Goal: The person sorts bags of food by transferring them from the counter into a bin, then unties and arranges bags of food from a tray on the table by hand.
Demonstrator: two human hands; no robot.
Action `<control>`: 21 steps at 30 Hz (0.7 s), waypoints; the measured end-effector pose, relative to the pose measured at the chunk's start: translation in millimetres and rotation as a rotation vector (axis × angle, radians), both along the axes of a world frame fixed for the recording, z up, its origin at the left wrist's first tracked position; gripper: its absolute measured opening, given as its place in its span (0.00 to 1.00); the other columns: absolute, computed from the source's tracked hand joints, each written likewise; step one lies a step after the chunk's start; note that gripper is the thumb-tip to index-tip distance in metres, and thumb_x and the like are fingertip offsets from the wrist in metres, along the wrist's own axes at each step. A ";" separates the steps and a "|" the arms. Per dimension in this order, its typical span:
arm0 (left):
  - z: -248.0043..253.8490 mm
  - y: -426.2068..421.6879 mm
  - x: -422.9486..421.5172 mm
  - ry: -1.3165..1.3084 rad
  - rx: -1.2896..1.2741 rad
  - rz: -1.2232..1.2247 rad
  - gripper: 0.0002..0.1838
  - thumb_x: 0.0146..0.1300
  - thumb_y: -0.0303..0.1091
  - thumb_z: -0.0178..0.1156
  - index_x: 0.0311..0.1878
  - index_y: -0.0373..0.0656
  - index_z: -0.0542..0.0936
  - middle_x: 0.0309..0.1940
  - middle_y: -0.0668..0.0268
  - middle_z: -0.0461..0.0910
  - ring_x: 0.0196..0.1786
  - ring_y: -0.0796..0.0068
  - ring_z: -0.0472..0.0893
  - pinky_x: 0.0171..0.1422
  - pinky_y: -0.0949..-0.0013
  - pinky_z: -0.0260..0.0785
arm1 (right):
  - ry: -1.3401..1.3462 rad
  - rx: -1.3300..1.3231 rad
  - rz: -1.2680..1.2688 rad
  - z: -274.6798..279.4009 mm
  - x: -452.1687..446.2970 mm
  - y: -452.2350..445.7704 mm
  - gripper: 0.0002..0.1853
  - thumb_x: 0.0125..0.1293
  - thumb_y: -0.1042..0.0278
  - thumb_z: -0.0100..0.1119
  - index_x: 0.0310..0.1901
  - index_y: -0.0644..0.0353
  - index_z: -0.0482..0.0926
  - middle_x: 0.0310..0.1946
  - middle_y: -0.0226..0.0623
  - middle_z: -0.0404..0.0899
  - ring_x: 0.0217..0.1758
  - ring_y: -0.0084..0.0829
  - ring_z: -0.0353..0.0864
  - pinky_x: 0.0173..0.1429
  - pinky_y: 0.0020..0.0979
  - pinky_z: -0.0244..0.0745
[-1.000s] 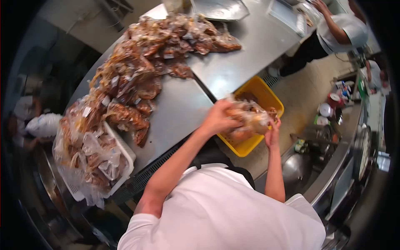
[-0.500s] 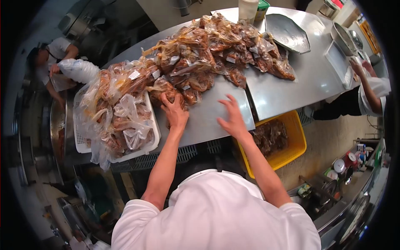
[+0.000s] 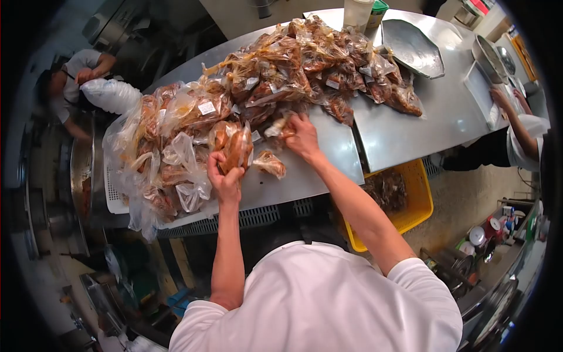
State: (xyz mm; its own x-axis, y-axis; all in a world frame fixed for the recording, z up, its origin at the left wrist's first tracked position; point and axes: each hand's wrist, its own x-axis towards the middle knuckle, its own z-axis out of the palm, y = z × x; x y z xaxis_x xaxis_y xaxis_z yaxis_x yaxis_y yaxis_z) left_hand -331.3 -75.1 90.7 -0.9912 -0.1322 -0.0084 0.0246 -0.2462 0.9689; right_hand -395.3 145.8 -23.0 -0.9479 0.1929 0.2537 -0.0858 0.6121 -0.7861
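Observation:
My left hand (image 3: 226, 179) is closed around a bagged piece of brown meat (image 3: 237, 148), raised over the table edge beside the white basket. My right hand (image 3: 302, 138) grips the light, twisted end of another bag (image 3: 278, 127) at the front of the heap. Between my hands, a smaller bagged piece (image 3: 270, 164) lies on the steel table (image 3: 316, 170). Behind them spreads a large heap of bagged brown meat (image 3: 293, 64) with white labels. More bags overfill the white basket (image 3: 117, 196) at the left.
Below the table's right part stands a yellow crate (image 3: 419, 205) with dark brown pieces inside. A metal tray (image 3: 413, 50) and a green-lidded container (image 3: 376, 14) are at the back. One person (image 3: 82, 76) works at the far left, another (image 3: 522, 135) at the far right.
The right hand, first at the yellow crate with a bagged piece, came back empty and now grips a bag at the heap. The left hand has lifted a bagged piece from the heap's edge.

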 end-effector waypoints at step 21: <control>-3.5 147.0 16.1 -0.594 0.851 -0.707 0.40 0.41 0.31 0.59 0.67 0.40 0.74 0.59 0.55 0.80 0.58 0.54 0.82 0.64 0.55 0.76 | 0.224 -1.555 -0.626 -31.8 377.0 193.2 0.24 0.76 0.53 0.50 0.66 0.58 0.74 0.56 0.39 0.82 0.55 0.37 0.83 0.55 0.40 0.84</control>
